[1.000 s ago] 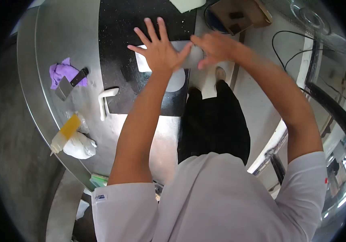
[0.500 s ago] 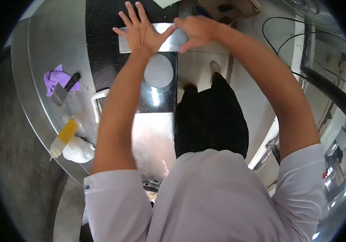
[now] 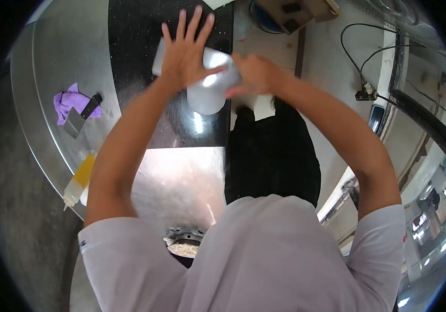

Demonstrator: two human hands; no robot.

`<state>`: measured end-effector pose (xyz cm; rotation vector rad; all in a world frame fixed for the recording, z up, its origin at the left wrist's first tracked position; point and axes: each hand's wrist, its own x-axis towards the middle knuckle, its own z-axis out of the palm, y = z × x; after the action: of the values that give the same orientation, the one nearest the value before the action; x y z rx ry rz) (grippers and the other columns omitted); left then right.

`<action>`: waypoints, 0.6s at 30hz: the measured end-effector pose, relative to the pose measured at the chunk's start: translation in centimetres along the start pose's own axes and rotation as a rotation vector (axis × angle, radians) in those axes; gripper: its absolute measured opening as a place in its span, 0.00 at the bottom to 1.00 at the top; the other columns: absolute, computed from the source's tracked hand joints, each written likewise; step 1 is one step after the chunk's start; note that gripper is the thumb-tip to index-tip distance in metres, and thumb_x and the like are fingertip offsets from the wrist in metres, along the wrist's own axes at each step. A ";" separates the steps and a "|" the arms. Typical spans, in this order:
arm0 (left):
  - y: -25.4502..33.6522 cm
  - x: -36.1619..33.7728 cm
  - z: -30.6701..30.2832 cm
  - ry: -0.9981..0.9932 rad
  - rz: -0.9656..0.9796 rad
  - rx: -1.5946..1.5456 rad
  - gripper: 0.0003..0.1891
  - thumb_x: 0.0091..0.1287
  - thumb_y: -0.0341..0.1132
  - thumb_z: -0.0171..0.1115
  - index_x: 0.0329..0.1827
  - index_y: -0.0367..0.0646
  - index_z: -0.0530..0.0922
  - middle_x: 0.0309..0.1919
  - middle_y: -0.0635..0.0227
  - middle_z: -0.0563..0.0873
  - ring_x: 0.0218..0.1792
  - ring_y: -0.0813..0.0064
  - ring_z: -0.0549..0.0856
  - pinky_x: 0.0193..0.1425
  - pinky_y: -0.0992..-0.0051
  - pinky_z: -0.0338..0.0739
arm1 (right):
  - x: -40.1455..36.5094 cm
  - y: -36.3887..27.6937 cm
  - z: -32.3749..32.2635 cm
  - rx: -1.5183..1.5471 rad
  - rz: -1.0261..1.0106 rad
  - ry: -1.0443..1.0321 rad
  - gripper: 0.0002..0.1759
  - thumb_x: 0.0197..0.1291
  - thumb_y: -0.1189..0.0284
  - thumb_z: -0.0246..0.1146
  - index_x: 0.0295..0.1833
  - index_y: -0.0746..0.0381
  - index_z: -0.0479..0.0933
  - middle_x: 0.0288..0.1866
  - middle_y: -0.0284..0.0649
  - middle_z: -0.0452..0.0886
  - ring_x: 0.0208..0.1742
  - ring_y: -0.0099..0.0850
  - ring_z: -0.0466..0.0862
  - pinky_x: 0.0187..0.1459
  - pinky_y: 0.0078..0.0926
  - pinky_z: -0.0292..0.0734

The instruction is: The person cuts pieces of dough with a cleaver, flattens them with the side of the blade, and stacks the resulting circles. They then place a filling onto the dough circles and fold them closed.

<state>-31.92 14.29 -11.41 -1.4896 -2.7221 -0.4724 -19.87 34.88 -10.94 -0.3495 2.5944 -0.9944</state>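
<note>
A flat, shiny metal blade [image 3: 220,59] lies at a slant over the black board [image 3: 134,67]. My left hand [image 3: 182,61] rests flat on it, fingers spread and pointing away from me. At its right end my right hand [image 3: 256,75] is closed around the blade; its fingers are blurred, and any handle is hidden. The blade covers the far part of a pale, thin round disc [image 3: 205,105] that looks like a dough wrapper. The disc's near part shows on the board.
A cleaver [image 3: 76,122] lies partly on a purple cloth [image 3: 66,101] to the left. Nearer stands a squeeze bottle of yellow liquid [image 3: 80,178], lying on its side. A cardboard box [image 3: 303,10] is at the far right, with black cables [image 3: 355,57] beyond.
Both hands have brought the blade nearer to me and turned it, right end closer. It now overlaps the pale disc, which was fully uncovered before.
</note>
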 end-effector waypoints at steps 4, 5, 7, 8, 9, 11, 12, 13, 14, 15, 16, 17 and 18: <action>1.3 -3.8 0.5 -0.056 -0.043 0.001 0.64 0.50 0.84 0.60 0.88 0.58 0.54 0.87 0.59 0.49 0.86 0.44 0.48 0.74 0.19 0.40 | -1.9 -1.7 2.5 -0.044 0.093 -0.123 0.51 0.44 0.33 0.76 0.51 0.70 0.70 0.32 0.61 0.84 0.39 0.62 0.87 0.44 0.52 0.84; 1.0 -3.5 0.7 -0.009 -0.033 -0.003 0.64 0.49 0.83 0.61 0.88 0.58 0.54 0.87 0.59 0.50 0.85 0.42 0.49 0.71 0.17 0.42 | -1.9 -1.6 2.6 -0.031 0.088 -0.154 0.51 0.44 0.33 0.76 0.51 0.70 0.70 0.32 0.61 0.84 0.39 0.62 0.87 0.44 0.52 0.84; 0.7 -1.9 0.1 0.105 -0.029 0.087 0.58 0.56 0.75 0.64 0.87 0.57 0.56 0.85 0.61 0.57 0.82 0.47 0.59 0.70 0.23 0.55 | 0.0 0.2 1.0 -0.037 -0.009 -0.033 0.51 0.45 0.33 0.75 0.52 0.69 0.70 0.30 0.59 0.84 0.37 0.61 0.87 0.42 0.53 0.83; 2.1 0.0 -3.0 -0.217 -0.153 0.296 0.67 0.49 0.74 0.70 0.86 0.45 0.52 0.86 0.50 0.50 0.84 0.41 0.51 0.80 0.28 0.44 | 1.4 1.0 0.4 -0.045 -0.019 -0.021 0.51 0.45 0.33 0.75 0.52 0.69 0.70 0.30 0.59 0.84 0.37 0.61 0.87 0.42 0.53 0.83; 2.0 1.2 -4.2 -0.215 -0.186 0.241 0.66 0.49 0.74 0.70 0.86 0.45 0.52 0.86 0.50 0.50 0.84 0.41 0.50 0.80 0.27 0.44 | 2.3 1.7 -0.1 -0.119 -0.122 0.103 0.50 0.46 0.34 0.75 0.53 0.69 0.70 0.30 0.58 0.84 0.36 0.60 0.87 0.40 0.53 0.82; 1.3 2.0 -3.9 -0.220 -0.200 0.209 0.66 0.49 0.75 0.69 0.87 0.48 0.52 0.86 0.52 0.51 0.84 0.41 0.49 0.80 0.28 0.43 | 1.1 0.8 0.0 -0.192 -0.220 0.226 0.49 0.47 0.35 0.76 0.53 0.69 0.70 0.30 0.57 0.84 0.36 0.60 0.86 0.38 0.52 0.81; 1.4 1.7 -3.9 -0.200 -0.197 0.220 0.66 0.49 0.75 0.69 0.87 0.48 0.52 0.86 0.52 0.51 0.84 0.41 0.49 0.80 0.28 0.43 | 0.5 -0.1 -0.3 -0.191 -0.144 0.154 0.50 0.46 0.35 0.76 0.54 0.69 0.70 0.33 0.59 0.84 0.40 0.60 0.86 0.41 0.52 0.81; 1.5 1.3 -3.6 -0.229 -0.179 0.173 0.66 0.49 0.75 0.69 0.87 0.50 0.52 0.86 0.52 0.51 0.84 0.41 0.49 0.80 0.27 0.42 | 0.2 -0.6 -0.4 -0.192 -0.069 0.085 0.51 0.45 0.35 0.76 0.56 0.69 0.71 0.36 0.60 0.84 0.44 0.61 0.85 0.44 0.52 0.81; 1.9 0.4 -2.8 -0.280 -0.167 0.108 0.65 0.50 0.75 0.68 0.87 0.51 0.52 0.86 0.53 0.51 0.85 0.40 0.48 0.80 0.26 0.41 | -0.3 -0.9 -0.1 -0.176 0.018 -0.004 0.53 0.44 0.34 0.77 0.58 0.69 0.71 0.40 0.61 0.84 0.48 0.61 0.85 0.47 0.52 0.80; 2.5 -0.5 -2.3 -0.279 -0.111 0.164 0.65 0.50 0.77 0.67 0.88 0.54 0.51 0.86 0.53 0.51 0.85 0.40 0.47 0.79 0.25 0.39 | -1.1 -0.9 0.6 -0.105 0.083 -0.091 0.54 0.42 0.34 0.78 0.59 0.68 0.71 0.42 0.61 0.83 0.51 0.63 0.84 0.51 0.54 0.79; 2.7 -0.1 -2.8 -0.332 -0.132 0.085 0.65 0.49 0.78 0.66 0.87 0.55 0.53 0.86 0.53 0.50 0.85 0.40 0.47 0.78 0.23 0.38 | -0.8 0.5 0.8 -0.114 0.082 -0.105 0.54 0.42 0.34 0.78 0.59 0.68 0.71 0.42 0.61 0.83 0.51 0.63 0.84 0.51 0.54 0.79; 1.7 0.6 -1.6 -0.160 -0.106 0.149 0.64 0.49 0.77 0.67 0.87 0.54 0.54 0.86 0.53 0.49 0.85 0.40 0.48 0.77 0.22 0.39 | 0.1 2.0 0.5 -0.230 -0.084 0.088 0.53 0.41 0.35 0.79 0.58 0.68 0.71 0.41 0.61 0.83 0.49 0.62 0.84 0.50 0.54 0.79; 1.0 0.2 -0.5 -0.015 -0.090 0.213 0.63 0.49 0.76 0.67 0.86 0.54 0.55 0.86 0.53 0.49 0.85 0.40 0.49 0.77 0.22 0.40 | 0.3 2.3 1.4 -0.314 -0.253 0.268 0.53 0.41 0.36 0.80 0.57 0.67 0.71 0.39 0.61 0.83 0.47 0.61 0.84 0.49 0.53 0.80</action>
<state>-31.26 14.80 -10.62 -1.3299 -2.7560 -0.1654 -19.86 35.60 -13.50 -0.6802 3.0151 -0.7484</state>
